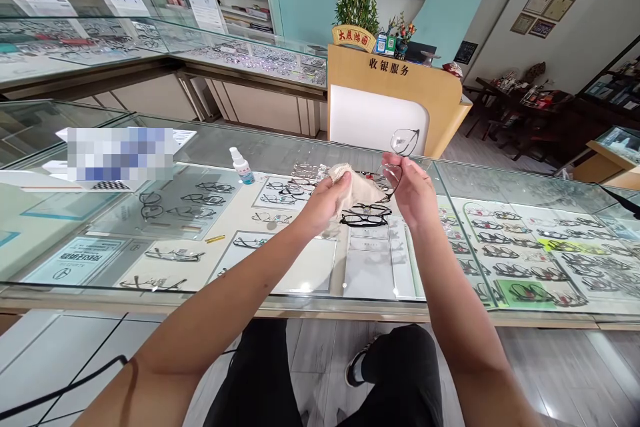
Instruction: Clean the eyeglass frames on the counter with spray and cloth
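My left hand (327, 201) is closed on a cream cloth (356, 191), which hangs between my two hands above the glass counter. My right hand (414, 190) pinches a pair of thin dark-framed glasses (405, 141); one lens stands up above my fingers, and a dark part of the frame curves down toward the cloth. Where the cloth meets the glasses is too small to make out. Black-framed glasses (366, 219) lie just below the cloth. A white spray bottle (242, 167) stands upright to the left of my hands.
The glass display counter (300, 303) spans the view, with many glasses inside. A white box (120, 163), partly blurred, sits at the left. Beyond stands a wooden cashier desk (390, 67) with a plant (358, 0). My legs are below the counter's front edge.
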Demonstrator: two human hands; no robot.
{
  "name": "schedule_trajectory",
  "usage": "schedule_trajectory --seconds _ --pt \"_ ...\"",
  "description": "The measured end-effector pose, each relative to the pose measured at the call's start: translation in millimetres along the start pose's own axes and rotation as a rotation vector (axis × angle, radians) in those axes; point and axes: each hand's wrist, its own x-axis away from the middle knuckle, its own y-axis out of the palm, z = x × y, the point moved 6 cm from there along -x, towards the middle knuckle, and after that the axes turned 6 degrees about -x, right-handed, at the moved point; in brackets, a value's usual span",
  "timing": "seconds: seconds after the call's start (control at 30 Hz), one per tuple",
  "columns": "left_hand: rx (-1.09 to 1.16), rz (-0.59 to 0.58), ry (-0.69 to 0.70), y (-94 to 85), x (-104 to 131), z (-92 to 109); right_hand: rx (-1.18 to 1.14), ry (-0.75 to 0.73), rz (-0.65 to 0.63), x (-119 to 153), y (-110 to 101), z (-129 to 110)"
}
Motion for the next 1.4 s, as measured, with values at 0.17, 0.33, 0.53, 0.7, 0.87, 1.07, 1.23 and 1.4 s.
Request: schedule_trajectory --seconds 0.17,0.33,0.53,0.7,0.87,1.07,1.23,1.4 --pt "-0.069 -0.148 -0.048 11.4 7 4 0.006 -0.032 0.023 -4 -9 -7" --pt "-0.385 -0.564 -0.068 36.4 32 2 -0.058 -0.023 0.001 -5 -8 -6" --pt "-0.423 -0.951 -0.016 65.6 61 -3 0.067 0.026 -0.091 -2 0 -7" --pt "-0.541 -0.563 0.17 47.9 40 12 0.078 0.103 -0.198 4 5 -9" --pt "-0.605 0.17 0.597 -4.5 27 57 0.129 0.184 -0.326 9 6 -10" --pt "-0.696 0.031 0.749 1.0 30 66 0.215 0.287 -0.544 19 22 -5" --pt "-0.707 0.033 0.729 1.6 31 64 0.243 0.317 -0.571 22 26 -1" --pt "-0.679 0.126 0.697 -6.1 29 67 0.202 0.218 -0.368 13 17 -8"
